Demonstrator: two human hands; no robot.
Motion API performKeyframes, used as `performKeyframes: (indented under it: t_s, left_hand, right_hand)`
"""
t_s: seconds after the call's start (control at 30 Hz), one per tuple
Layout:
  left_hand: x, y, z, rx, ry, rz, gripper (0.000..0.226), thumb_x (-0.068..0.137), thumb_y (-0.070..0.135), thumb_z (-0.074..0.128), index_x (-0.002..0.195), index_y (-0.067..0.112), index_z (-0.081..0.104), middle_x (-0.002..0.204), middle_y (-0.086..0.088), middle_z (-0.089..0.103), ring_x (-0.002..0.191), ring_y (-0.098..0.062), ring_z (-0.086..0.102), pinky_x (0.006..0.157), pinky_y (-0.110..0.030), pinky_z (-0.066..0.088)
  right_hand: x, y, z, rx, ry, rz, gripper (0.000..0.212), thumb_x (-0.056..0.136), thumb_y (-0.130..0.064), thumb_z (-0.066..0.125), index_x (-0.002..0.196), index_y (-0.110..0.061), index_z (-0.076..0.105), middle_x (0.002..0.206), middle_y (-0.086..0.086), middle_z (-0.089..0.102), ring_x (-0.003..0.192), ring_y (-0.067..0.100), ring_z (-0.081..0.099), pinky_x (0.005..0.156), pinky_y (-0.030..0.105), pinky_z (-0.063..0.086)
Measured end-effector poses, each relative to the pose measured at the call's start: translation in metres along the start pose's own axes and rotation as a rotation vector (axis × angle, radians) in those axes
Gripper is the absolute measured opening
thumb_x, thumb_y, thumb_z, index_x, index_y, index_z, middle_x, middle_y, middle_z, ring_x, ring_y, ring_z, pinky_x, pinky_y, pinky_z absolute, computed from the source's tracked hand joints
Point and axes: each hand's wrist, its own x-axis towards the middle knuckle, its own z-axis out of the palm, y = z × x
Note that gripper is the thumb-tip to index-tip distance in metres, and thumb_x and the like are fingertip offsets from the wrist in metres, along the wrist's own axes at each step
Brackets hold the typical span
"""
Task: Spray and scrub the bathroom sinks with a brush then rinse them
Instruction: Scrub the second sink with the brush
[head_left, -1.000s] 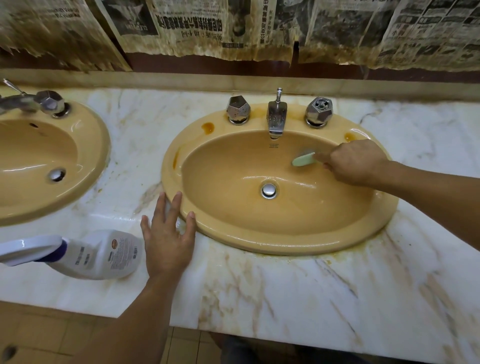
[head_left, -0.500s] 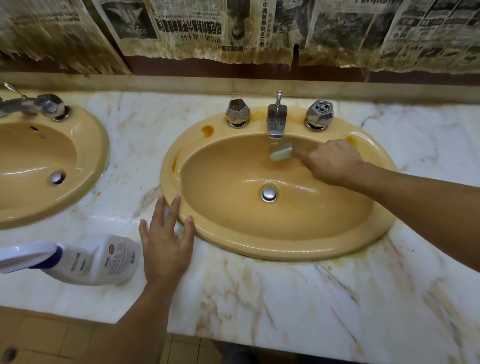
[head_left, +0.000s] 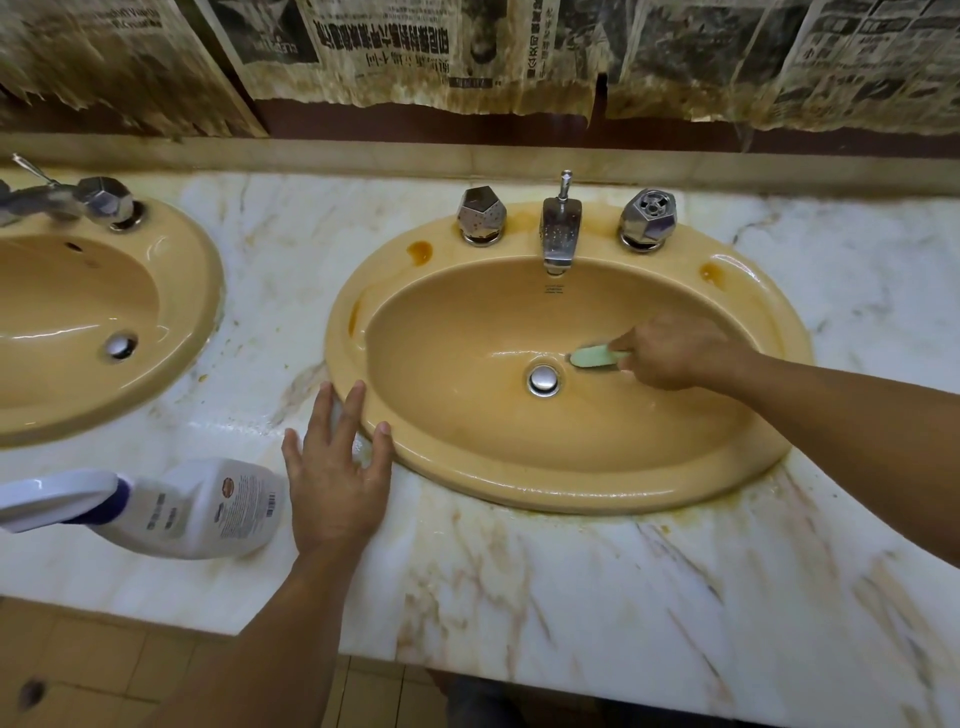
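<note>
Left of the mustard-yellow oval ceramic sink (head_left: 571, 491), a white plastic spray bottle with a blue-collared trigger (head_left: 208, 506) lies on its side, likely set down to free both hands. At the sink's front-left rim the left hand (head_left: 335, 478) lies flat on the veined marble counter (head_left: 571, 597), fingers straight and spread, apparently bracing. Inside the sink, just right of its chrome drain (head_left: 543, 379), a pale green plastic brush (head_left: 597, 357) meets the glossy, wet, orange-stained basin, with the right hand (head_left: 675, 351) curling its fingers round the handle.

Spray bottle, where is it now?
Head view, lower left: the spray bottle sits on the marble counter, just left of the left hand, nozzle pointing left.
</note>
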Motion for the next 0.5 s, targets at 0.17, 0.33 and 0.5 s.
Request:
performKeyframes:
  t_s: [0.17,0.33,0.5]
  left_hand:
    - [-0.001,0.001,-0.001,-0.006,0.003,0.002,0.053,0.103,0.054,0.045,0.154,0.055,0.031,0.169,0.020,0.018,0.153,-0.036,0.014,0.123,-0.060,0.023]
    - [-0.001,0.002,-0.002,-0.012,-0.014,-0.016,0.052,0.103,0.056,0.044,0.153,0.058,0.029,0.168,0.023,0.015,0.155,-0.036,0.010,0.123,-0.059,0.023]
    - [-0.001,0.002,-0.002,-0.010,-0.013,-0.018,0.053,0.103,0.057,0.043,0.153,0.058,0.028,0.168,0.024,0.015,0.155,-0.033,0.010,0.124,-0.058,0.023]
  right_hand:
    - [-0.002,-0.001,0.001,-0.053,0.085,-0.023,0.043,0.104,-0.046,0.040,0.147,-0.046,0.045,0.115,0.006,0.067,0.102,0.028,0.064,0.075,0.035,0.048]
    - [-0.001,-0.004,-0.007,-0.177,0.285,-0.087,0.046,0.107,-0.044,0.035,0.153,-0.044,0.032,0.106,0.001,0.069,0.081,0.030,0.067,0.055,0.030,0.039]
    - [-0.001,-0.013,-0.009,-0.203,0.211,-0.084,0.046,0.106,-0.040,0.040,0.152,-0.043,0.036,0.110,0.001,0.068,0.086,0.028,0.066,0.057,0.031,0.033]
